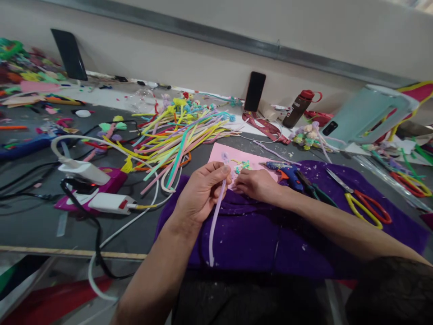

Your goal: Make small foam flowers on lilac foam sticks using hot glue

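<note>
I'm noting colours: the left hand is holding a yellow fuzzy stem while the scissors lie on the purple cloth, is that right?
Not quite: the fuzzy stem in the left hand is pale lilac, not yellow, as the head view shows. The scissors do lie on the purple cloth.

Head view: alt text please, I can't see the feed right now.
A person's left hand pinches a lavender fuzzy stem while the right hand is over a pink sheet. A blue glue gun and red-and-yellow-handled scissors lie to the right, by or on purple cloth. Beyond the left hand, colourful stems lie heaped.
</note>
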`<state>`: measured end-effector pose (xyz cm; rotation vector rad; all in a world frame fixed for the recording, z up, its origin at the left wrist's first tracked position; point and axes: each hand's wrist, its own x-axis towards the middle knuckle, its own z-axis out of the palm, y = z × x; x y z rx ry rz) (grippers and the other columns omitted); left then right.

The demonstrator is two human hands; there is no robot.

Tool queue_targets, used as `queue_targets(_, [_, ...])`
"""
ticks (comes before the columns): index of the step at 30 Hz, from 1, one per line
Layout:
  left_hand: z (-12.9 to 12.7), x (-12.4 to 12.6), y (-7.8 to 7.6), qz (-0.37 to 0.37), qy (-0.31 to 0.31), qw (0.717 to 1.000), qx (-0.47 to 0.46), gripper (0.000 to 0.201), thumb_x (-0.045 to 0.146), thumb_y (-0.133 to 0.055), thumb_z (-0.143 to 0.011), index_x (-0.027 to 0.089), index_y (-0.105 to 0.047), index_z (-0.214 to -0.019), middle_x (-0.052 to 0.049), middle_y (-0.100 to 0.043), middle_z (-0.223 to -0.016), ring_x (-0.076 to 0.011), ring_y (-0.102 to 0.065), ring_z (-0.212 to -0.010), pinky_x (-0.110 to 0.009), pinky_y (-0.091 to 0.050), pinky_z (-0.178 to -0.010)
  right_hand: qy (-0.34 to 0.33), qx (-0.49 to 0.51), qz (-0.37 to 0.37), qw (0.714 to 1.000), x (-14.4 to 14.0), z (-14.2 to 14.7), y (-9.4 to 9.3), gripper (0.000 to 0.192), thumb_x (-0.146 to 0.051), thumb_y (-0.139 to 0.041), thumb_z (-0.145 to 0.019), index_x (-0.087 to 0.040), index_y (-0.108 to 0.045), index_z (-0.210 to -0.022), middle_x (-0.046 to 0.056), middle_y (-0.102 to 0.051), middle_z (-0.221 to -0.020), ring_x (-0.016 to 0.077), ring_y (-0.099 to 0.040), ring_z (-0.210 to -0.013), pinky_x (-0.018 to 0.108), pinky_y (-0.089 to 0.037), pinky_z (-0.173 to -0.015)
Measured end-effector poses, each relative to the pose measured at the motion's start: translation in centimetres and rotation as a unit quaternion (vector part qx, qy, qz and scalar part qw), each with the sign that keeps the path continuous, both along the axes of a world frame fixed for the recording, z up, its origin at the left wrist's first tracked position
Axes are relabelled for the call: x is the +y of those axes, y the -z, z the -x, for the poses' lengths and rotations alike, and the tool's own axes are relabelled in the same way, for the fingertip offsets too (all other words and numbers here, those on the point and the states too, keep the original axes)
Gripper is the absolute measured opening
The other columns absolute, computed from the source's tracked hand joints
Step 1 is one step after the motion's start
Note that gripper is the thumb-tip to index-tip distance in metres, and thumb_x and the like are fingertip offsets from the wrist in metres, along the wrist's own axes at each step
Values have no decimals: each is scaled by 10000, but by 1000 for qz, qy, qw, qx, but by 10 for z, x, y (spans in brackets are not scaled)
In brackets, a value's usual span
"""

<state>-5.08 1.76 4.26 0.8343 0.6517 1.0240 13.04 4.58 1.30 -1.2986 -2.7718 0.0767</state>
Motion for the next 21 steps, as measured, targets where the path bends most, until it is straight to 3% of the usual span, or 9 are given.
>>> queue_targets(4, [-2,-1,1,5,6,1000,1,171,246,-628,-727,137,-512,-666,53,-512,-547,6,-301,-335,-131,-205,-303,-8,-54,-23,998,3,2,-2,190,-233,-443,-850,-125,-593,-896,95,-602,-875,151,-534,-672,247,-288,-527])
queue_targets(6, [-5,-1,3,9,15,1000,6,181,256,-620,-737,136,-508,-660,55,-499,-524,2,-305,-329,-130,-204,-296,-1,-8,-19,1000,2,-1,-8,162,-201,-449,-834,-123,-576,-898,93,-601,-861,146,-525,-666,242,-307,-539])
queue_targets(8, [-9,-2,5,20,27,999,19,197,271,-624,-735,136,-508,-651,60,-485,-496,-2,-308,-321,-126,-200,-285,25,100,7,995,-4,-7,-16,127,-192,-449,-835,-141,-560,-871,51,-596,-776,127,-510,-634,231,-330,-551])
queue_targets(10, [-13,-2,8,35,42,998,34,211,288,-634,-728,138,-511,-646,66,-478,-473,-3,-306,-307,-123,-200,-275,52,227,56,971,-15,-14,-27,106,-205,-449,-847,-160,-545,-837,4,-564,-675,105,-489,-582,218,-351,-547])
queue_targets(14, [-22,-5,13,56,78,994,60,224,311,-650,-716,135,-528,-647,60,-504,-486,-1,-340,-303,-116,-237,-276,78,406,153,898,-41,-24,-41,73,-183,-500,-817,-170,-571,-828,-13,-542,-681,86,-497,-553,210,-390,-523])
queue_targets(17, [-28,-7,16,64,93,991,70,231,317,-673,-692,133,-538,-656,40,-549,-535,1,-365,-318,-111,-254,-284,78,476,191,855,-51,-25,-40,67,-179,-552,-784,-171,-603,-826,5,-563,-731,91,-518,-574,214,-408,-511])
queue_targets(21, [-32,-8,18,69,95,991,71,226,310,-687,-678,132,-548,-663,22,-582,-579,-3,-390,-332,-111,-269,-287,76,519,216,824,-48,-25,-30,56,-189,-600,-755,-171,-619,-804,1,-583,-697,82,-521,-547,210,-420,-500])
